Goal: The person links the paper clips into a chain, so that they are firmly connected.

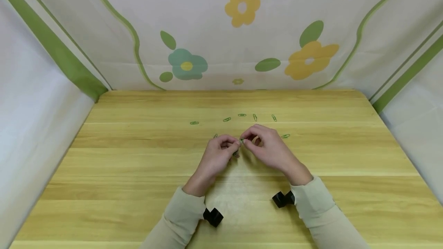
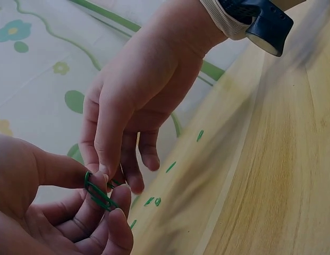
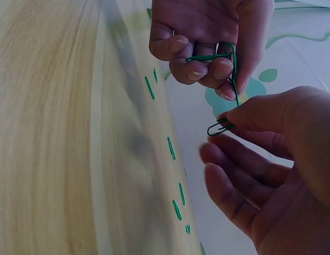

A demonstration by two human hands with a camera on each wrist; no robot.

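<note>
My left hand [image 1: 217, 155] pinches a green paper clip [image 3: 235, 74] between thumb and fingers. Another green paper clip [image 3: 204, 57] hangs at its upper end across the curled fingers, and the two look linked. Close by on the right, my right hand [image 1: 270, 147] pinches one more green paper clip [image 3: 220, 127] by thumb and forefinger, its looped end sticking out. This clip meets the lower end of the left hand's clip; fingertips hide whether they are hooked together. Both hands are raised over the wooden table [image 1: 138, 187].
Several loose green paper clips lie in a rough arc beyond the hands, among them one at far left [image 1: 194, 123] and one at right [image 1: 285, 136]. A black wrist camera [image 1: 213, 217] sits by the left cuff. A flowered white curtain [image 1: 214, 37] encloses the back.
</note>
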